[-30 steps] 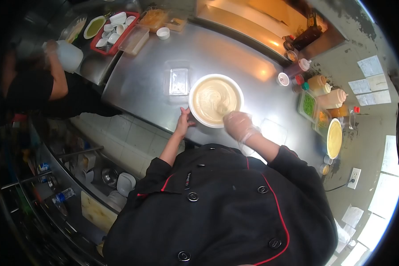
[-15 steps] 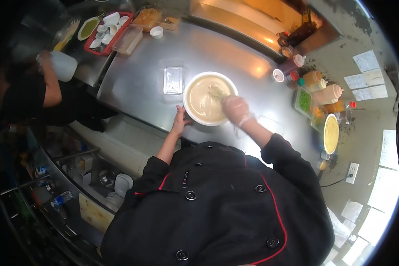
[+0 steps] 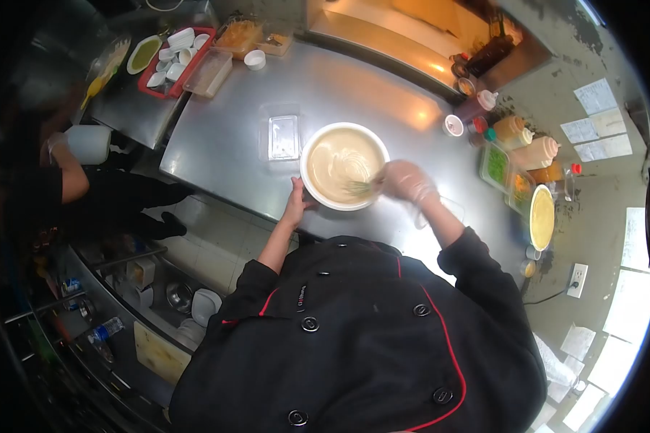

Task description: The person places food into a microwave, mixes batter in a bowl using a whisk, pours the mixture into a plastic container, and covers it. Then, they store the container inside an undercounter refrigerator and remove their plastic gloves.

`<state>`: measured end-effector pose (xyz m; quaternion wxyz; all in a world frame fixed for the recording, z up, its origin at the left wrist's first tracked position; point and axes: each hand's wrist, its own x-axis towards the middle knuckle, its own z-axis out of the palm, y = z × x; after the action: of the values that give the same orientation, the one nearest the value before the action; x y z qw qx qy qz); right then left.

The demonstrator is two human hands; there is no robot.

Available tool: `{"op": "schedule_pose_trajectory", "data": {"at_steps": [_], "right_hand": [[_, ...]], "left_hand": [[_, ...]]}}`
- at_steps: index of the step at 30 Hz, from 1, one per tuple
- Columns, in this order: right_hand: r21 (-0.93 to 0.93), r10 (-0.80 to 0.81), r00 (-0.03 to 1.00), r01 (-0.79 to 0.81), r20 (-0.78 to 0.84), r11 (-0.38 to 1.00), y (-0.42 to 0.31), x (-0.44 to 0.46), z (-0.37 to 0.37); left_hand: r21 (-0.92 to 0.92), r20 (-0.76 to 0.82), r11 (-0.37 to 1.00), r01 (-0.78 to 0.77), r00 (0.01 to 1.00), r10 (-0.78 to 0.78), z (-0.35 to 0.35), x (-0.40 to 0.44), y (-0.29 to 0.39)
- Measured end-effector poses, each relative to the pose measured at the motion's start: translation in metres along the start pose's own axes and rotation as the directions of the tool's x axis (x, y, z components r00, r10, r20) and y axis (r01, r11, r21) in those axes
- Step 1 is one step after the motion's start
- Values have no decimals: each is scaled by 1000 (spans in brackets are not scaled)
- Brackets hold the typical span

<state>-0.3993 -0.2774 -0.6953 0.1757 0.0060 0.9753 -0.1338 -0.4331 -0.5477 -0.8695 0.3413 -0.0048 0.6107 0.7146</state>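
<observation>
A white round bowl (image 3: 305,185) of creamy beige sauce (image 3: 339,162) stands on the steel table near its front edge. My left hand (image 3: 295,205) grips the bowl's lower left side, thumb up against the wall. In a clear plastic glove, my right hand (image 3: 406,180) is closed around the handle of a whisk (image 3: 357,188), over the bowl's right rim. The whisk's wires dip into the sauce, and swirl marks show on its surface. Motion smears the gloved hand somewhat. Left of the bowl lies a clear plastic container (image 3: 283,137).
Squeeze bottles (image 3: 538,153), a tub of chopped greens (image 3: 494,164) and a yellow-filled tub (image 3: 542,218) line the right wall. At the back left are a red basket (image 3: 195,67) of white cups and a small white cup (image 3: 255,60). A co-worker (image 3: 65,169) holds a white jug (image 3: 88,143) at left.
The whisk has swept from the upper right of the sauce to the lower right, my right hand shifting slightly right and down. The co-worker's jug has moved left and down.
</observation>
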Motion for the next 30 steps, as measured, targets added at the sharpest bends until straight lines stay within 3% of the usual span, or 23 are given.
{"op": "schedule_pose_trajectory", "data": {"at_steps": [1,2,5,6,9,12,15,16,17,19,22,25,27,29,30], "right_hand": [[-4,31,996,-31,85,1000,14,3,-10],[78,169,985,-172,38,982,23,8,-15],[74,37,932,-11,-359,997,18,25,12],[85,-28,944,59,-328,995,10,25,23],[134,-152,988,153,-21,979,14,18,28],[29,56,997,-57,57,998,28,20,-19],[78,-57,934,90,-353,993,40,50,30],[31,-90,975,99,-201,995,17,38,19],[116,-135,989,140,-53,983,9,32,21],[122,-199,978,190,69,974,15,21,4],[90,46,995,-54,89,994,43,35,-19],[154,-72,955,121,-288,981,32,47,17],[86,-86,995,90,-47,992,7,31,19],[96,-224,974,219,44,971,21,25,8],[79,-171,985,167,40,983,33,30,2]], "left_hand": [[0,-11,1000,-12,1000,12,0,-2,0],[-11,-14,1000,-13,1000,12,0,-3,0],[-23,-10,1000,-1,1000,0,5,-5,3],[-16,-9,1000,12,1000,-12,8,-5,4],[8,9,1000,19,1000,-20,3,-1,9],[1,25,1000,1,1000,-1,-3,2,4],[-7,17,1000,5,1000,-5,3,-1,1],[-6,10,1000,9,1000,-9,5,-1,1],[-4,4,1000,16,1000,-16,6,-2,3],[-6,-9,1000,26,1000,-26,6,-2,7],[28,28,1000,-3,1000,2,-6,0,0],[-12,83,999,43,996,-42,-7,2,-6],[-1,22,999,42,999,-42,5,-4,0],[15,11,999,34,999,-34,5,-4,6],[21,28,999,29,999,-29,1,-3,6]]}}
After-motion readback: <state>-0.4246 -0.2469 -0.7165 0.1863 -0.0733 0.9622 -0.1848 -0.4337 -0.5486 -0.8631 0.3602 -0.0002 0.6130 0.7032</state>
